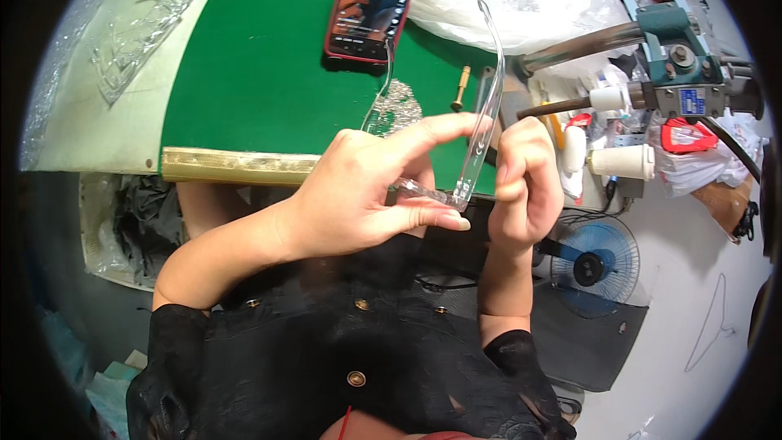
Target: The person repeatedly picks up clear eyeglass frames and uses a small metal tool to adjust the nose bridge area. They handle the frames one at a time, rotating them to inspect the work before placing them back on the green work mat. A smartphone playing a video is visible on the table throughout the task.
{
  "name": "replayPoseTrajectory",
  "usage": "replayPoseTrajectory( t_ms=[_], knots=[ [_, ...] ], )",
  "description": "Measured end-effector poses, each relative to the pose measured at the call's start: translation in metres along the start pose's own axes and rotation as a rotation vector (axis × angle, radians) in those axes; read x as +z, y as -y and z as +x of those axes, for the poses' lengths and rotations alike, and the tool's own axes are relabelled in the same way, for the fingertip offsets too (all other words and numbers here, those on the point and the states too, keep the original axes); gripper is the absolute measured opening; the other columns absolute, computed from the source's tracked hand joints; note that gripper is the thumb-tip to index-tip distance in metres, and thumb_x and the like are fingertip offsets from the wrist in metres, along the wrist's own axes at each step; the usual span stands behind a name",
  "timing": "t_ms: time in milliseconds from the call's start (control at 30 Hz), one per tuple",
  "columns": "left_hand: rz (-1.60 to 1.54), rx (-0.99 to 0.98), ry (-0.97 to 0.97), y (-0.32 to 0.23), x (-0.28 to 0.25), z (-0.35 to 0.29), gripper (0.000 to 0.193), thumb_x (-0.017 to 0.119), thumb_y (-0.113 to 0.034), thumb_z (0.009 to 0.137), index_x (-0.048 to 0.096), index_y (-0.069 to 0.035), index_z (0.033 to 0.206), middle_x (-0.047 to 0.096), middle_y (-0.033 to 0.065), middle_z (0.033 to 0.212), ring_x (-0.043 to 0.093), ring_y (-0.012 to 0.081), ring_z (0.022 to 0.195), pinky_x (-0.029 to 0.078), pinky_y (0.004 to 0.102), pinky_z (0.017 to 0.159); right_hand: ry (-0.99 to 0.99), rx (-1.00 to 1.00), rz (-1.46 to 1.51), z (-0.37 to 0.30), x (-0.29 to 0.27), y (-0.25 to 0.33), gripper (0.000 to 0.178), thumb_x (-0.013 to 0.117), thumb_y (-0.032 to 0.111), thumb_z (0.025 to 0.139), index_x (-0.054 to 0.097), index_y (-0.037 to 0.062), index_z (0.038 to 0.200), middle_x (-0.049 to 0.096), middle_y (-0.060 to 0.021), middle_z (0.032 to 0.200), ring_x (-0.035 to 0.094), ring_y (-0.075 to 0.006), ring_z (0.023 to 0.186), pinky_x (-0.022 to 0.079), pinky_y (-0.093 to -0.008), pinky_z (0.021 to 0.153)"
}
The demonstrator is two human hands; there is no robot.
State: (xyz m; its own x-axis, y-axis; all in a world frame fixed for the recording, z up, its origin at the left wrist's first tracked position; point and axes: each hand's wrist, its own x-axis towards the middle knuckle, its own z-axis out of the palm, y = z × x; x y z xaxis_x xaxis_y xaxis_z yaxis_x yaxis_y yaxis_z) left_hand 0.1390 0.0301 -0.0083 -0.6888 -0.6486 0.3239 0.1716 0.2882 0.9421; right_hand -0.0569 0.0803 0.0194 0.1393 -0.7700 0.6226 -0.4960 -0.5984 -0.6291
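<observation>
Clear plastic hanger (481, 126) held above near edge of green mat (244, 73), long arm running near-to-far; left hand (366, 187) fingers pinching near end, right hand (525, 183) curled shut just right of shaft, touching; both equally near

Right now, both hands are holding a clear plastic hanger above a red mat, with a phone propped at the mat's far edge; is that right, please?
Not quite: the mat is green, not red. The head view shows the left hand and the right hand holding the clear plastic hanger above it, with the phone at the mat's far edge, as you said.
</observation>
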Motion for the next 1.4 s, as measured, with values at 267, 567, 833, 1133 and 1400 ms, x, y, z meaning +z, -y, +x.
replayPoseTrajectory(
  t_ms=[267,567,833,1133,1400],
  knots=[
    [0.082,0.043,-0.026,0.0019,0.0130,0.0030,0.073,0.082,-0.016,0.069,0.049,-0.007,0.134,0.066,0.0044,0.072,0.062,0.0093,0.058,0.048,0.0221,0.055,0.028,-0.101,-0.187,-0.0005,-0.0008,0.0065,0.023,0.068,0.029,0.079,0.058,0.0084,0.075,0.054,-0.0035,0.076,0.051,-0.0188,0.069,0.039,-0.0297,0.062],
    [0.189,0.083,-0.058,0.0041,0.0108,0.0024,0.073,0.082,-0.017,0.069,0.049,-0.006,0.133,0.069,0.0070,0.088,0.064,0.0133,0.059,0.051,0.0255,0.056,-0.006,-0.043,-0.160,-0.0027,0.0053,0.0042,0.024,0.070,0.028,0.079,0.058,0.0071,0.075,0.055,-0.0041,0.076,0.050,-0.0186,0.068,0.040,-0.0297,0.063],
    [0.199,0.069,-0.048,0.0050,0.0108,0.0023,0.073,0.082,-0.019,0.069,0.049,-0.007,0.133,0.065,0.0071,0.069,0.065,0.0150,0.058,0.051,0.0261,0.055,-0.005,-0.036,-0.113,-0.0033,0.0041,0.0022,0.025,0.071,0.028,0.078,0.059,0.0064,0.074,0.055,-0.0039,0.073,0.050,-0.0182,0.068,0.040,-0.0296,0.063],
    [0.152,0.048,-0.036,0.0049,0.0105,0.0043,0.072,0.081,-0.022,0.071,0.048,-0.009,0.134,0.062,0.0063,0.063,0.063,0.0154,0.055,0.048,0.0263,0.054,-0.017,-0.042,-0.132,-0.0028,0.0062,0.0006,0.026,0.069,0.030,0.079,0.059,0.0067,0.073,0.054,-0.0033,0.072,0.050,-0.0183,0.067,0.039,-0.0294,0.062],
    [0.137,0.074,-0.055,0.0046,0.0117,0.0046,0.073,0.081,-0.020,0.071,0.048,-0.009,0.135,0.062,0.0065,0.062,0.062,0.0161,0.055,0.048,0.0263,0.054,0.001,-0.088,-0.149,0.0019,0.0045,0.0013,0.026,0.070,0.030,0.078,0.058,0.0069,0.071,0.054,-0.0028,0.072,0.051,-0.0182,0.067,0.039,-0.0298,0.062]
  ],
)
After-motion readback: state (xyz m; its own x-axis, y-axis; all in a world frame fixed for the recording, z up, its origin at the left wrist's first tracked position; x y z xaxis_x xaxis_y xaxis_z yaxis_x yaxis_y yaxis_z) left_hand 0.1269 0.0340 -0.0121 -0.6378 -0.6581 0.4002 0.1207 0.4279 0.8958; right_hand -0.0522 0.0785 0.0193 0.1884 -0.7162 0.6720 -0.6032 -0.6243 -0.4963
